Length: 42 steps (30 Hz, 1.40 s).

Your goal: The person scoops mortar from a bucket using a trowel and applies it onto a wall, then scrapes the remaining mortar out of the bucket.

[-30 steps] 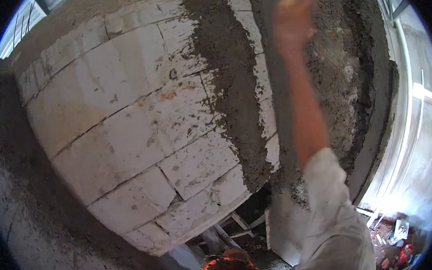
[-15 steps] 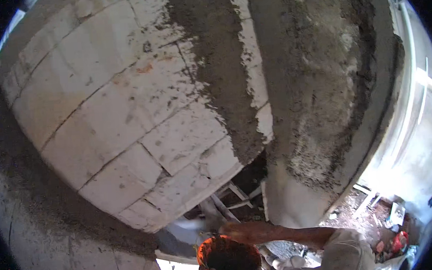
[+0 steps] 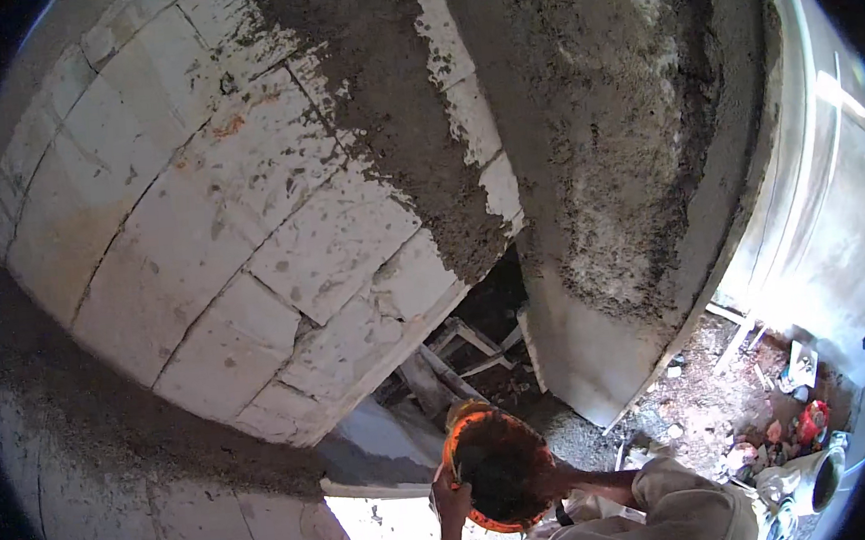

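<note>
An orange bucket, smeared with grey, is low in the middle of the view, tilted a little. Its inside looks dark and grey, and how full it is does not show. My left hand grips its left rim, the thumb over the edge. At the bucket's right side is my right hand, crossing the rim. Its fingers are lost against the dark inside, so I cannot tell whether they hold the rim or reach within.
A pale block wall with a rough grey mortar band rises ahead. To its right stands a grey plastered surface. Wooden pieces lie in the gap below. Rubble and a red item are on the floor at right, near a pale container.
The bucket has moved up and right and tilted. My right hand has gone from its far rim to its right side. My left hand has risen with it, and the view has shifted.
</note>
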Motion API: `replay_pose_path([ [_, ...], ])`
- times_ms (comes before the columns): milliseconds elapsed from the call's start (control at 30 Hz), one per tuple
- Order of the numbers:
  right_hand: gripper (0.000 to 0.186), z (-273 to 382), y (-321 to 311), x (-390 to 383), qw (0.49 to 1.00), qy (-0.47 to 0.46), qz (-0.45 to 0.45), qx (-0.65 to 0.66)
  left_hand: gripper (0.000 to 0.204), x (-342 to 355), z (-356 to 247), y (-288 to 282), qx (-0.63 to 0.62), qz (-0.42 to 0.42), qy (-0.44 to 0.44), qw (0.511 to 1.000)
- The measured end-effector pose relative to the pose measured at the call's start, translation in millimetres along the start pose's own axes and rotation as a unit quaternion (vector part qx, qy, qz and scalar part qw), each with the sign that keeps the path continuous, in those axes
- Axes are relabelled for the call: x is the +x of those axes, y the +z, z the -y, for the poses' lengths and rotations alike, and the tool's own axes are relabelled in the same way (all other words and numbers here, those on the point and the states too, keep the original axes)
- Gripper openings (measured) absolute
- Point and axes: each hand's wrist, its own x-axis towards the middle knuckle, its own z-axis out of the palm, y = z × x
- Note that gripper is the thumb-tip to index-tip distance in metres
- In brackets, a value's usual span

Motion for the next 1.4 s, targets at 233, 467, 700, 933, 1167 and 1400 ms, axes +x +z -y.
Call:
replay_pose_path([
  [233,0.042,19.3,33.6,1.3,0.993,-0.018,0.036,0.107,0.042,1.5,-6.2,-8.2,0.045,0.044,-0.056,0.996],
  [467,0.044,14.1,32.3,-6.3,0.915,-0.014,0.103,0.391,0.031,3.5,20.2,-32.0,-0.059,0.019,-0.077,0.995],
  [700,0.047,35.3,-78.4,-60.7,0.549,0.009,0.194,0.813,0.039,25.6,43.0,-37.0,-0.194,-0.039,-0.160,0.967],
  [933,0.037,49.2,-265.8,-158.1,0.577,-0.151,-0.450,0.665,0.041,31.3,24.4,-39.1,-0.262,-0.007,-0.149,0.954],
  [1167,0.038,27.9,-474.5,-187.2,0.285,-0.005,-0.941,0.181,0.037,30.8,74.2,-43.2,-0.239,-0.047,-0.109,0.964],
  [1400,0.049,20.9,-593.2,-41.0,0.379,0.187,-0.866,0.269,0.033,-24.4,45.0,-40.2,-0.112,-0.111,-0.038,0.987],
])
